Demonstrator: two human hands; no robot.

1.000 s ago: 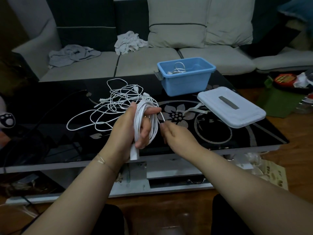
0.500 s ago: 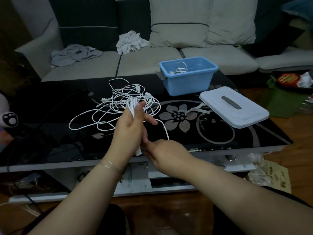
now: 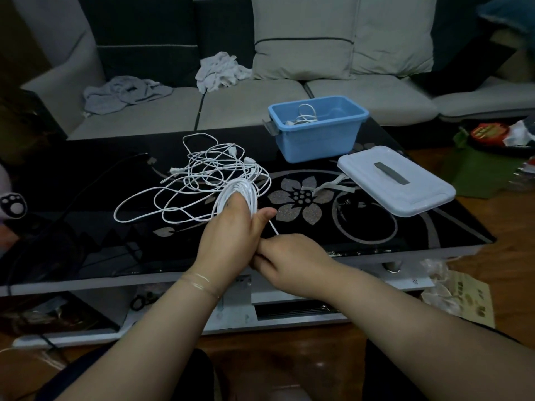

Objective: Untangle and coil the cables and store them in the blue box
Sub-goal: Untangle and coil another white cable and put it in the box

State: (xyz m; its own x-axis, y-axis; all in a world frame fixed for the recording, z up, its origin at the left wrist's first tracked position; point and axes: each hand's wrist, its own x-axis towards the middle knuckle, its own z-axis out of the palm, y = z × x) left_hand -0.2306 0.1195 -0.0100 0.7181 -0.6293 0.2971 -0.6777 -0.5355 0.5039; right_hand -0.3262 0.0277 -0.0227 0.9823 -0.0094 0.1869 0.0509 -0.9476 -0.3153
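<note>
My left hand (image 3: pixel 231 235) is closed around a coil of white cable (image 3: pixel 241 191), whose loops stick up above my fingers. My right hand (image 3: pixel 292 260) presses against the left hand from below and pinches the loose end of the same cable (image 3: pixel 273 228). Behind the coil, a tangle of white cables (image 3: pixel 202 180) is spread over the black glass table (image 3: pixel 376 227). The open blue box (image 3: pixel 318 128) stands at the back of the table with a coiled white cable (image 3: pixel 304 115) inside it.
The box's pale lid (image 3: pixel 396 180) lies to the right of the box, near the table's right edge. A grey sofa (image 3: pixel 254 102) with cushions and crumpled cloths runs behind the table. Bags and papers lie on the floor at right.
The coil has turned in my left hand so its loops now stand above my fingers. My right hand has dropped and moved in under the left hand, drawing the cable's end down.
</note>
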